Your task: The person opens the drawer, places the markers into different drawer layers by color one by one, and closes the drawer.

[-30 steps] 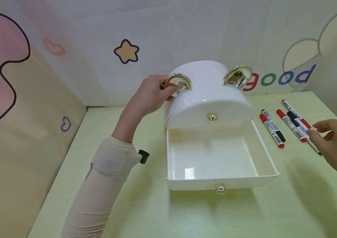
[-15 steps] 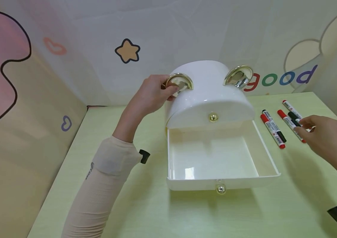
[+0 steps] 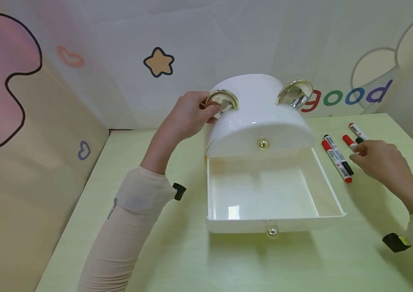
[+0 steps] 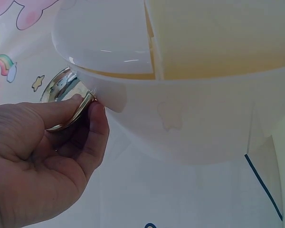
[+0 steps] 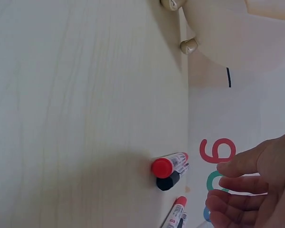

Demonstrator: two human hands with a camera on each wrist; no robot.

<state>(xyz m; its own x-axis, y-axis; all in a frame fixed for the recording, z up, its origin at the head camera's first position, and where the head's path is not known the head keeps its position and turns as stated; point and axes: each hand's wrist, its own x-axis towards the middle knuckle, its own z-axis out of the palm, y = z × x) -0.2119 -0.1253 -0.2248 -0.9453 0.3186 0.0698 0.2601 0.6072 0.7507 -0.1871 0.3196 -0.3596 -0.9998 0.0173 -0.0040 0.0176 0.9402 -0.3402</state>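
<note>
A white drawer box (image 3: 254, 95) with a rounded top and gold ear-shaped discs stands on the table. Its lower drawer (image 3: 257, 198) is pulled out, with nothing inside. My left hand (image 3: 190, 114) pinches the left gold ear (image 4: 69, 90) between thumb and fingers. My right hand (image 3: 383, 160) hovers above the markers right of the box, its fingers loosely bent and holding nothing. A red-capped marker (image 3: 336, 161) and a black-capped marker (image 3: 339, 156) lie side by side. Beyond them, more markers (image 3: 358, 132) are partly hidden by my right hand.
The light green table (image 3: 177, 247) meets a patterned backdrop (image 3: 119, 73) behind and at the sides. Gold knobs sit on the box front (image 3: 263, 143) and on the drawer. Small gold feet (image 5: 189, 46) support the box.
My right hand has moved left over the right-hand markers, toward the nearer pair. My left hand keeps its hold on the ear, and the drawer stays out.
</note>
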